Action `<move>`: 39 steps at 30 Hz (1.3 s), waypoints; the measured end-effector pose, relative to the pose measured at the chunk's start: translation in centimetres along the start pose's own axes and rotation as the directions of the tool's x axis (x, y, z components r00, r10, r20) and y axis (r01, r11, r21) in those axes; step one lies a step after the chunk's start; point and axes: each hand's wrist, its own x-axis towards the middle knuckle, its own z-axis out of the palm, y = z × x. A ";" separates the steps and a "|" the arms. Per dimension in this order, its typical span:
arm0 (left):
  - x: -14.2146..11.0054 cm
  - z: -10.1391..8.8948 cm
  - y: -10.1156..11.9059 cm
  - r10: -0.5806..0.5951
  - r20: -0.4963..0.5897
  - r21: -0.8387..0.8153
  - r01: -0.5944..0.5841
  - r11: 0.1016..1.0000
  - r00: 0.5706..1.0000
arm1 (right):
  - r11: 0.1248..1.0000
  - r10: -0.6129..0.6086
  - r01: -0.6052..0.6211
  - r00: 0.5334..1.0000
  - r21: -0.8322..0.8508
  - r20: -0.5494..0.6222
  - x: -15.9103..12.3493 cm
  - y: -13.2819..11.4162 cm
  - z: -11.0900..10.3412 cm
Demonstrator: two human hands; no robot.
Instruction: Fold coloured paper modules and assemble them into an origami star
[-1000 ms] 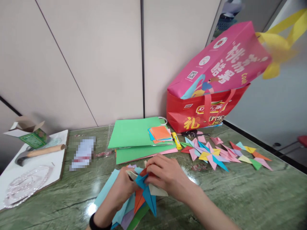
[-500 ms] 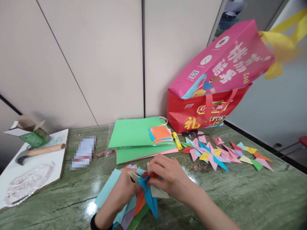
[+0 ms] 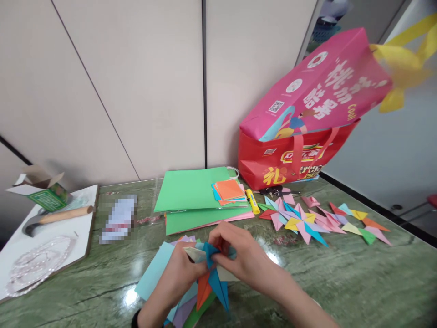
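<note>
Both hands hold a folded paper star above the marble tabletop, with blue, orange and cream points showing. My left hand grips its left side, thumb against the blue and cream folds. My right hand pinches the upper right part between thumb and fingers, which hide the middle of the star. Under and beside my left hand lie loose coloured paper sheets in light blue, purple and green. To the right rest several finished-looking paper stars in mixed colours.
Green paper sheets with small orange squares on top lie behind my hands, beside a yellow glue stick. Red and pink bags stand back right. At left, a white board bears a hammer-like tool, box and beads.
The paper star has shifted slightly right and turned a little in my hands. My right fingers have moved closer over its blue fold.
</note>
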 end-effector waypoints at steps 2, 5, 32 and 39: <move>0.0 0.1 -0.1 -0.009 -0.013 -0.028 0.008 1.000 1.000 | 1.000 -0.006 0.006 1.000 0.018 0.015 0.1 -0.2 -0.1; 0.1 0.2 -0.2 -0.025 -0.037 -0.082 0.022 0.996 0.999 | 0.998 -0.067 0.067 0.996 0.003 0.050 0.2 -0.5 -0.3; 0.1 -0.2 0.2 -0.117 0.071 -0.420 0.136 0.897 0.991 | 0.959 0.018 0.004 0.997 0.284 -0.075 0.6 1.5 -1.7; 0.4 -0.4 0.4 -0.053 -0.112 -0.519 -0.013 0.855 0.992 | 0.767 0.433 -0.278 0.889 0.578 -0.148 0.9 1.8 0.1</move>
